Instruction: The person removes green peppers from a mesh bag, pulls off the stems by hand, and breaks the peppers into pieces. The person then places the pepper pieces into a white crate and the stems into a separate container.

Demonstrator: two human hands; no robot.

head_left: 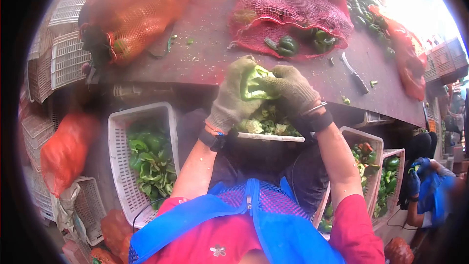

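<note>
Above a crate of pale pepper cores and scraps, my two gloved hands work on an opened green bell pepper, its pale inside facing up. My left hand is wrapped round its left side. From the right, my right hand grips its edge, with the thumb and fingertips pressed at the opening. Some fingertips are hidden by the pepper. On the table just beyond, a red mesh bag lies with whole green peppers at its mouth.
A knife lies on the table to the right. An orange mesh sack lies at the upper left. A white crate of cut green peppers stands left, more filled crates right. A co-worker sits at far right.
</note>
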